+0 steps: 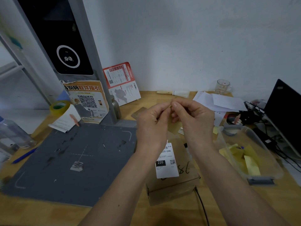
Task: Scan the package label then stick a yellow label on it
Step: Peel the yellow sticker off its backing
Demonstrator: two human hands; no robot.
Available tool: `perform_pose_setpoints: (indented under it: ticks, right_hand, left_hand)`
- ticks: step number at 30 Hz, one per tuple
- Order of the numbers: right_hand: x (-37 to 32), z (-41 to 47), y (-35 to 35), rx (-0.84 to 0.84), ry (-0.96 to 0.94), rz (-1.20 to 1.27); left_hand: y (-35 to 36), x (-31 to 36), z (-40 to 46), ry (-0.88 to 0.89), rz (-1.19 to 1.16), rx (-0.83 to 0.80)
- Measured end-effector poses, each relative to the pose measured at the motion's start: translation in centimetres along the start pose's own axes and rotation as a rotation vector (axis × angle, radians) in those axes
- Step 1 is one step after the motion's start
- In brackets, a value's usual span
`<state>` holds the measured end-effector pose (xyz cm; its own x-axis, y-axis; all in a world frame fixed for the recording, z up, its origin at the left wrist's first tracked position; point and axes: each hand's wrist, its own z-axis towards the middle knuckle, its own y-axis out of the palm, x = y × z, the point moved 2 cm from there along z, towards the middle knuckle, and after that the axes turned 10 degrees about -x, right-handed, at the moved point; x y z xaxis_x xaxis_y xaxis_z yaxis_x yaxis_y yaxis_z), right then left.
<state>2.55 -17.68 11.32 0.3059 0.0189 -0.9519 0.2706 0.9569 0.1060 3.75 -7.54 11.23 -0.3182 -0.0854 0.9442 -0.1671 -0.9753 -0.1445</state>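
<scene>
A brown cardboard package (175, 188) lies on the wooden table below my hands, with a white shipping label (166, 163) on its top and handwriting beside it. My left hand (151, 123) and my right hand (193, 119) are raised together above the package, fingertips pinching a yellow label (175, 128) that hangs down between them. The label's upper edge is hidden by my fingers. The scanner stand (68, 46) with its dark camera head rises at the left over a grey scanning mat (70, 157).
A clear plastic bin (254, 167) with several yellow labels stands at the right. A laptop (285, 115) and cables sit at the far right. Papers, a glass cup (223, 86), a tape roll (59, 107), a notepad, a blue pen (24, 155) and a bottle lie around.
</scene>
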Motion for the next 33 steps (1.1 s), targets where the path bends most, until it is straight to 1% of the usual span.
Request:
perform_pose_setpoints:
  ticks: [6, 10, 17, 21, 29, 31, 33]
  right_hand:
    - [0.01, -0.15, 0.0, -0.002, 0.013, 0.016]
    - [-0.04, -0.14, -0.06, 0.003, 0.029, 0.042]
    - [-0.22, -0.28, -0.07, -0.018, 0.057, 0.095]
    - [-0.18, -0.22, -0.16, -0.022, 0.089, 0.138]
    - [-0.18, -0.31, -0.17, -0.059, 0.08, 0.164]
    - [-0.28, -0.36, -0.35, -0.061, 0.072, 0.122]
    - [-0.36, -0.31, -0.66, -0.039, 0.034, -0.053]
  left_hand:
    - [-0.05, 0.15, -0.07, 0.02, -0.005, 0.004]
    - [0.08, 0.23, -0.28, 0.048, 0.046, 0.005]
    - [0.01, 0.35, -0.3, 0.048, 0.027, 0.01]
    - [0.07, 0.37, -0.47, 0.057, 0.061, 0.014]
    - [-0.13, 0.61, -0.49, 0.042, 0.024, 0.008]
    - [-0.17, 0.46, -0.4, 0.029, 0.016, 0.005]
    - [-0.18, 0.21, -0.32, 0.009, 0.004, 0.002]
